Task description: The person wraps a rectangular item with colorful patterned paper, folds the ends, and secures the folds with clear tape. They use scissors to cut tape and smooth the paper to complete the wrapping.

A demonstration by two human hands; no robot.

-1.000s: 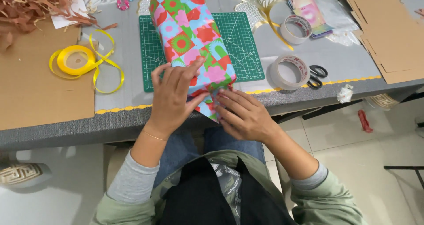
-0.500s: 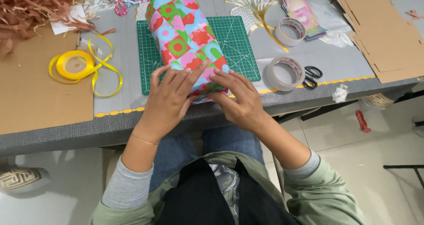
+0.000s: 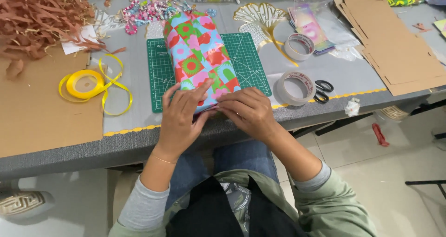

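- My left hand (image 3: 179, 121) lies flat with fingers spread over the near end of the long box wrapped in bright paper with pink, red, green and blue flower squares (image 3: 200, 58)
- My right hand (image 3: 246, 111) presses fingers-together against the same end from the right, touching the left hand's thumb side; neither hand pinches anything that I can see
- The box rests on the green grid cutting mat (image 3: 251, 65), its long axis running straight away from me, near end just at the grey table's edge (image 3: 139, 144)
- Both hands sit equally close to that end
- A clear tape roll (image 3: 296, 87) and black-handled scissors (image 3: 322, 89) lie just right of my right hand; a yellow ribbon spool (image 3: 83, 83) sits to the left
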